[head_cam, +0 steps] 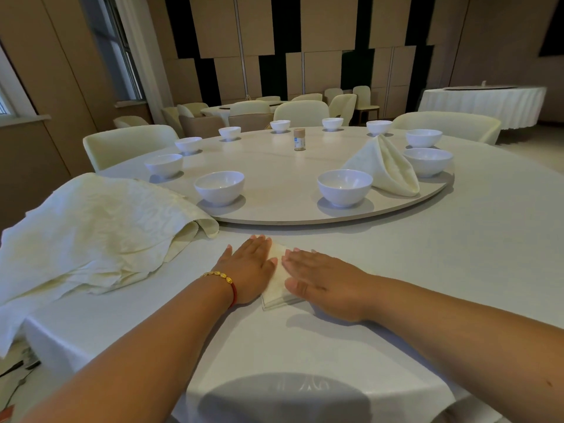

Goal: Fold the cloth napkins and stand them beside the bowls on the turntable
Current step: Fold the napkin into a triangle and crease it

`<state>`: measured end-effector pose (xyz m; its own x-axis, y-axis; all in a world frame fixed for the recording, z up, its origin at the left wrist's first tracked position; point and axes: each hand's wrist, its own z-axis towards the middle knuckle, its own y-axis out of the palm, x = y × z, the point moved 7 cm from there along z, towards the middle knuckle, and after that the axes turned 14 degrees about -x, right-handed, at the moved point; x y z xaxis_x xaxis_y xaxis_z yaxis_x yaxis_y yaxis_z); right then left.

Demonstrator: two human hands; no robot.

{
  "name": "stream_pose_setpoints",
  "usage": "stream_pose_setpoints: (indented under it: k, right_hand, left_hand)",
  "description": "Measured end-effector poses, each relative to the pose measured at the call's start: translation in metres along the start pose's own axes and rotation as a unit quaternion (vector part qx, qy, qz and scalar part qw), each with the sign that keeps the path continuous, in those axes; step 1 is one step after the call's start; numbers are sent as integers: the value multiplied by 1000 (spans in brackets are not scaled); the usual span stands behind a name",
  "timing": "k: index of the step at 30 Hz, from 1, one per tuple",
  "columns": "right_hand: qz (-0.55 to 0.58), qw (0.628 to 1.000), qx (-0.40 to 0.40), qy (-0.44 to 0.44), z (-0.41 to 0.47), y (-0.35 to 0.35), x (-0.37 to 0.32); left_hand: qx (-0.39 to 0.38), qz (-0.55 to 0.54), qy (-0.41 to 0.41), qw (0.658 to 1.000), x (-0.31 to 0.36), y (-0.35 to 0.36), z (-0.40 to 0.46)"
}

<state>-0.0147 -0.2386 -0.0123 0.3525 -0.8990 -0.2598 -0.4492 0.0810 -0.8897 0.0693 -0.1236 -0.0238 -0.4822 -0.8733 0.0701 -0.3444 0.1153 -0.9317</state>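
Note:
A cream cloth napkin [278, 283], folded small, lies flat on the white tablecloth in front of the turntable [274, 190]. My left hand [248, 267] and my right hand [323, 283] press on it side by side with straight fingers, covering most of it. One folded napkin [386, 166] stands as a cone on the turntable's right side, between two white bowls [345, 187] [427, 161]. Several more white bowls ring the turntable's edge. A heap of unfolded cream napkins [97, 230] lies on the table to the left.
A small jar [299, 139] with a tan lid stands near the turntable's middle. Cream chairs [129, 145] surround the table. Another draped table [482, 102] stands at the back right. The table's near edge curves just below my forearms.

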Motion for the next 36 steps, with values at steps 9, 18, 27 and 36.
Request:
stream_pose_setpoints:
  k: [9,18,27,36]
  right_hand:
    - [-81,997,10,-18,-2,5,-7]
    - [-72,997,-4,-22,-5,4,-7]
    - [-58,998,-10,39,-44,6,58]
    - [-140,988,63,30,-55,-6,10]
  left_hand:
    - [35,19,-39,998,-13,-6,0]
    - [-30,29,40,998,0,16,-33]
    - [-53,23,56,997,-2,18,-33]
    - [-47,13,52,997,0,14,-35]
